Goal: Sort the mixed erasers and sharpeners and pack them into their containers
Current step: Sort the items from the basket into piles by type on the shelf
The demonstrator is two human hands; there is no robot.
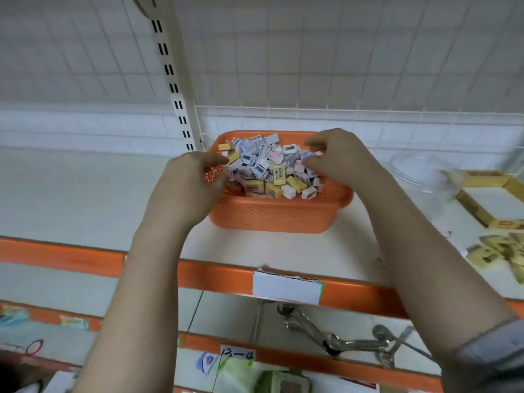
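An orange perforated basket (272, 214) stands on the white shelf. It is heaped with mixed small erasers (272, 171) in yellow, white-blue and pink wrappers. My left hand (190, 185) is curled over the basket's left rim, its thumb tip by a yellow-and-black eraser (233, 158). Whether it holds anything is hidden. My right hand (337, 160) hovers over the right side of the pile. Its thumb and fingers curl round a few pale erasers (312, 156). I cannot make out any sharpeners in the blur.
To the right stand a clear bowl (411, 171) and an open yellow cardboard box (479, 211), with loose yellow erasers (496, 253) in front of it. A white label (286, 287) hangs on the orange shelf edge. Metal hooks (340, 338) lie on the shelf below. A slotted upright (174, 80) rises behind.
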